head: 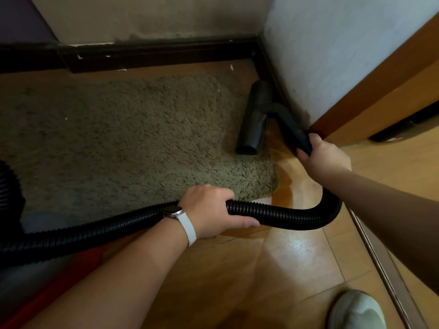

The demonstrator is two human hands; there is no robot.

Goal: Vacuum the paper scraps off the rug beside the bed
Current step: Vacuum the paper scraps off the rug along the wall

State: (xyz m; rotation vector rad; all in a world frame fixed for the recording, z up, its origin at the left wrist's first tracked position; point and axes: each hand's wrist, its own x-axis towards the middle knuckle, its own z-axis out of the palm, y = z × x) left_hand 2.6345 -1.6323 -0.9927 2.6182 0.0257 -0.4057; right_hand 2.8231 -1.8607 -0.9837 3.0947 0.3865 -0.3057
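- Fingers (222,194) of the left hand (209,210) curl over the hose (273,213), thumb beneath: a full, closed grip. A watch (172,211) sits on that wrist. The hose trails off toward nine o'clock.
- At eleven o'clock from that hand lies the rug (118,138), shaggy and mostly bare of litter. One scrap (66,118) shows on its left part. More white bits lie off the rug along the skirting (154,53), toward twelve o'clock.
- Another white bit (231,66) lies on bare floor at the rug's one o'clock corner.
- The nozzle (255,117) lies along the rug's right edge, close to the wall (332,55) and well apart from the left scrap.
- The right hand (323,157) is wrapped tight round the wand (292,124), fingers closed on it. The hose loops down at six o'clock from that fist.
- A shoe (356,309) stands at five o'clock, near the loop.

What could go wrong, as I judge it:
- Suction may grab the long pile or lift the rug's near corner, since the nozzle sits right at the edge.
- The wand lies almost against the wall, so a sweep toward nine o'clock could scrape it.
- The slack loop could catch the shoe and jerk the nozzle off line.
- The bits by the skirting are easy to miss, being off the rug.
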